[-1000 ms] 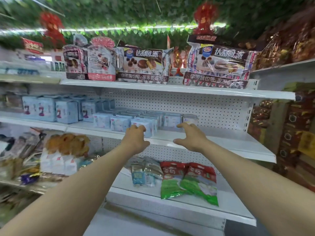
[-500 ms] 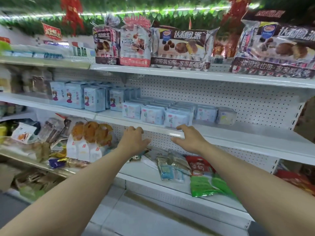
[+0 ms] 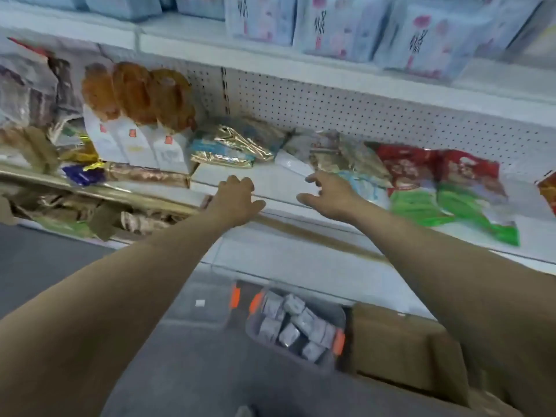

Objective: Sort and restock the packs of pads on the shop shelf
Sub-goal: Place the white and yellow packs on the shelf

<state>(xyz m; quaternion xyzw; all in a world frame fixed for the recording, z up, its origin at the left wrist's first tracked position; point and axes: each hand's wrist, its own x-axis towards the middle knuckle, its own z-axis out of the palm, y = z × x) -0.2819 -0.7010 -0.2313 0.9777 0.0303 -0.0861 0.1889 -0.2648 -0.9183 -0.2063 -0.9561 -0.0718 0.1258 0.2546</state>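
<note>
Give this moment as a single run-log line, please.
left hand: open, empty | right hand: open, empty | both at snack shelf front | basket of packs: on floor

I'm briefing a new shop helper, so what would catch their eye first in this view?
Two bare arms are stretched forward, the left hand and right hand both empty above the front edge of the lower shelf. On the floor below stands a grey basket full of small packs. Pale blue packs of pads line the upper shelf.
</note>
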